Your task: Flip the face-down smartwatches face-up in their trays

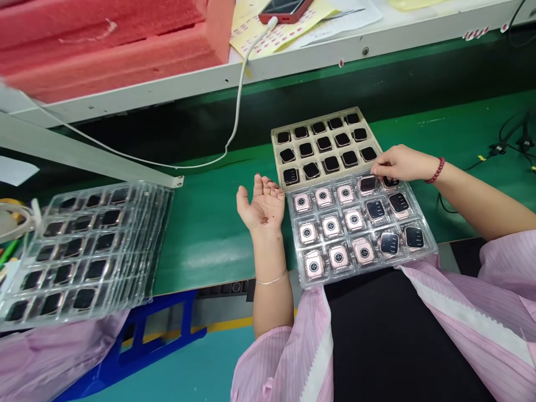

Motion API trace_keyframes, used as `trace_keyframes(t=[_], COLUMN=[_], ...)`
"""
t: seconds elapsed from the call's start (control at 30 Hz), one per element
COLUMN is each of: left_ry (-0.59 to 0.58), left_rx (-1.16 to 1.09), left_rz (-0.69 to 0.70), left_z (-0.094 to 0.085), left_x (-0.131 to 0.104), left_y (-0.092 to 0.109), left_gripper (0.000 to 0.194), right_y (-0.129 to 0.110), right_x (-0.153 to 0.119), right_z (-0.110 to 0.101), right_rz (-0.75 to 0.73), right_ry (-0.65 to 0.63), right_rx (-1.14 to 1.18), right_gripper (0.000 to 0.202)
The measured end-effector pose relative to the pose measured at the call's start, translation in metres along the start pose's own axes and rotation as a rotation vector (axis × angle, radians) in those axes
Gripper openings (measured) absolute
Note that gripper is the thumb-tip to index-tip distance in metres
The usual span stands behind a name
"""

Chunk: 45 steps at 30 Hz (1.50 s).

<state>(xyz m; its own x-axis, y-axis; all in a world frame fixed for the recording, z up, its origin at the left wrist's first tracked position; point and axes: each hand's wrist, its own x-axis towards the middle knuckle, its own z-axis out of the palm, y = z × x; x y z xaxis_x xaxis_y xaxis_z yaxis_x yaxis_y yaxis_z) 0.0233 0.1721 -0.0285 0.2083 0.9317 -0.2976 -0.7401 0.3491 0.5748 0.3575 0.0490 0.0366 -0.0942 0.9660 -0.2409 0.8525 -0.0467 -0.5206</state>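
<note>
My left hand (264,204) is palm up beside the trays, fingers loosely spread, with small reddish-brown bits (264,220) lying in its palm. My right hand (397,162) is pinched at the upper edge of a smartwatch (368,184) in the back row of a clear plastic tray (335,216). Whatever is between those fingertips is hidden. In this tray, the left columns hold pink watches (330,226) with their round sensor backs up; the right columns have dark screens (389,243) up. Behind it, a cream tray (274,146) holds several dark-screened watches (324,143).
A tall stack of clear trays (142,245) with watches stands at left on the green bench (201,240). A white cable (235,125) hangs from a red device (285,10) on the shelf. Red foam (125,44) lies there too. Black cables (506,142) are at right.
</note>
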Motion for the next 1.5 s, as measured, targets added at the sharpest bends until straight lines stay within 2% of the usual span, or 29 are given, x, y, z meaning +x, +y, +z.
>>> trace_keyframes(t=[0.13, 0.33, 0.47, 0.6, 0.67, 0.73, 0.8, 0.87, 0.93, 1.0, 1.1, 1.17, 1.27, 1.4, 1.5], left_ry=[-0.008, -0.028, 0.012, 0.015, 0.008, -0.007, -0.022, -0.036, -0.045, -0.045, -0.025, -0.006, -0.014, -0.052, -0.039], left_rx=[-0.025, -0.005, -0.027, -0.052, -0.024, 0.007, 0.016, 0.017, 0.020, 0.018, -0.003, -0.023, -0.030, -0.020, -0.054], left_rz=[-0.008, 0.000, -0.019, -0.024, -0.009, 0.007, 0.016, 0.021, 0.025, 0.022, 0.008, -0.003, -0.017, -0.008, -0.017], left_z=[-0.001, -0.002, 0.001, 0.004, 0.003, 0.001, -0.002, -0.004, -0.005, -0.004, -0.001, 0.001, 0.001, -0.001, -0.001], left_x=[0.000, 0.001, 0.000, -0.002, -0.001, 0.000, 0.001, 0.002, 0.003, 0.002, 0.000, -0.001, -0.001, 0.001, 0.002], left_y=[-0.001, -0.001, 0.000, 0.000, -0.001, -0.001, -0.001, -0.002, -0.002, -0.002, -0.002, -0.001, -0.001, -0.001, -0.002], left_gripper=[0.046, 0.045, 0.049, 0.049, 0.048, 0.047, 0.045, 0.044, 0.043, 0.043, 0.044, 0.046, 0.047, 0.044, 0.045], right_y=[0.004, 0.006, 0.004, -0.001, -0.004, -0.011, -0.023, -0.037, -0.051, -0.062, -0.068, -0.068, -0.062, -0.051, -0.054], right_x=[0.004, 0.007, 0.007, 0.005, 0.004, 0.002, 0.000, -0.002, -0.003, -0.003, -0.005, -0.005, -0.001, 0.011, 0.002], right_z=[-0.007, -0.010, -0.011, -0.013, -0.010, -0.003, 0.009, 0.025, 0.040, 0.049, 0.046, 0.036, 0.026, 0.033, 0.033], right_rz=[0.014, -0.020, -0.034, -0.025, -0.040, -0.082, -0.144, -0.220, -0.262, -0.244, -0.246, -0.276, -0.227, -0.117, -0.138], right_ry=[-0.093, -0.146, -0.143, -0.153, -0.110, 0.000, 0.132, 0.205, 0.203, 0.154, 0.107, 0.128, 0.149, 0.125, 0.211], right_rx=[0.091, 0.137, 0.081, 0.011, -0.067, -0.184, -0.268, -0.289, -0.317, -0.385, -0.374, -0.249, -0.115, -0.256, -0.375], right_gripper=[0.035, 0.036, 0.037, 0.029, 0.023, 0.018, 0.016, 0.017, 0.018, 0.019, 0.019, 0.020, 0.023, 0.024, 0.025])
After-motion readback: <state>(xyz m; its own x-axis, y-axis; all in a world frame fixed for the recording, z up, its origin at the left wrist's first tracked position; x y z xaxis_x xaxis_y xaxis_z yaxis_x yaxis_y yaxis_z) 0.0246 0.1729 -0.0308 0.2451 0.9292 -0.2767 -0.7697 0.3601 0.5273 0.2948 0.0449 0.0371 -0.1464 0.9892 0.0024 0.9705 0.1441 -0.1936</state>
